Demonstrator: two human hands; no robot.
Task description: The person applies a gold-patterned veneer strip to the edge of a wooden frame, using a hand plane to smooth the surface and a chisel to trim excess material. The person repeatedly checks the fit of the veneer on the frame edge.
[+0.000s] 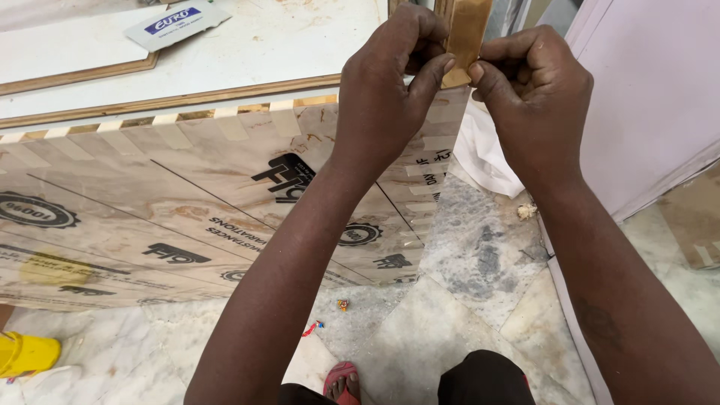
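A bare foot in a red sandal [341, 379] and a dark-clothed knee [484, 375] sit at the bottom edge, on a marble floor [450, 315] of grey-veined, irregular slabs strewn with small bits of litter. Two bare forearms rise from there to the top of the view. The left hand [386, 82] and the right hand [536, 94] meet at a narrow strip of pale brown tape [466, 34] that runs up the corner edge of a plywood cabinet [187, 195]; the fingers [431, 75] of both hands are closed in a pinch on the strip, thumb tips almost touching across it. The strip looks smooth and slightly glossy, flat and straight-sided. The cabinet's side panel is raw plywood with brown grain, black printed stamps and thin pencil lines, and short tabs of the same tape lie along its upper and right edges. Its top is a white laminate sheet [262, 45] framed by bare wood edging, with a small grey and blue card [176, 22] lying on it. A crumpled white cloth [484, 154] hangs just beyond the corner, below the right hand. A pale lilac panel [645, 97] stands to the right, and a yellow object [26, 354] lies at the left edge of the floor.
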